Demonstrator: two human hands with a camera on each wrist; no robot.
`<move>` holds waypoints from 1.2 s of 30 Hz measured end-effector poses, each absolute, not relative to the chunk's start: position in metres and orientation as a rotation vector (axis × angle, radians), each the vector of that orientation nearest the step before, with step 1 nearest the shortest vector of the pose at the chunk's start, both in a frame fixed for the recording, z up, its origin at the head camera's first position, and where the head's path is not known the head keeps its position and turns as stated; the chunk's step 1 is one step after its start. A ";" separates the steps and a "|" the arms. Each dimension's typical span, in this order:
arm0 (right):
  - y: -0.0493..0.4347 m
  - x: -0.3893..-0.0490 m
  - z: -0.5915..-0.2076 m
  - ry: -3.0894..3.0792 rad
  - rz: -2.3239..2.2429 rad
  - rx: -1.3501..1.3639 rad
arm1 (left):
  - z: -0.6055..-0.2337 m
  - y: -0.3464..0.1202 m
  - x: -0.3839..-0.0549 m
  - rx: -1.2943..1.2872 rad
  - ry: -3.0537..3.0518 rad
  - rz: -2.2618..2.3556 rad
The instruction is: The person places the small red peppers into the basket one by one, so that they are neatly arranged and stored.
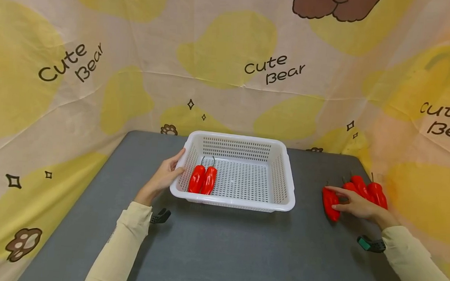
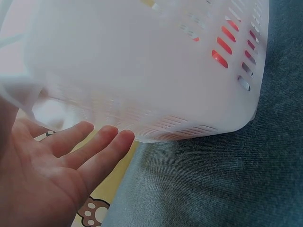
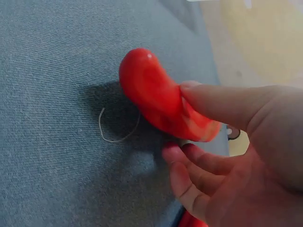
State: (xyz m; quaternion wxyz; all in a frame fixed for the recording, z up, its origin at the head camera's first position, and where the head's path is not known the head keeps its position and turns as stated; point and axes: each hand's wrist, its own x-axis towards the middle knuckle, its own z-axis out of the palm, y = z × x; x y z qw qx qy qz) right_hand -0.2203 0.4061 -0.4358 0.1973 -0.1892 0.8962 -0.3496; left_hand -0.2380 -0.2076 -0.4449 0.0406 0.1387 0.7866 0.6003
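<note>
My left hand holds the left rim of a white plastic basket, thumb over the rim and fingers along the outer wall. Two red chili peppers lie side by side in the basket's left part. At the right, my right hand pinches another red chili pepper between thumb and fingers; whether it touches the table is hard to tell. Just beyond that hand, a group of three more red peppers lies close together, partly covered by the hand.
The grey table carries the basket near its back edge. A pale thin curved thread lies on the cloth below the held pepper. Patterned fabric with bear prints and lettering hangs behind and along both sides.
</note>
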 end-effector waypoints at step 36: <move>0.382 -0.225 -0.410 2.510 -1.228 -0.330 | -0.445 -0.207 -0.238 0.409 2.419 1.836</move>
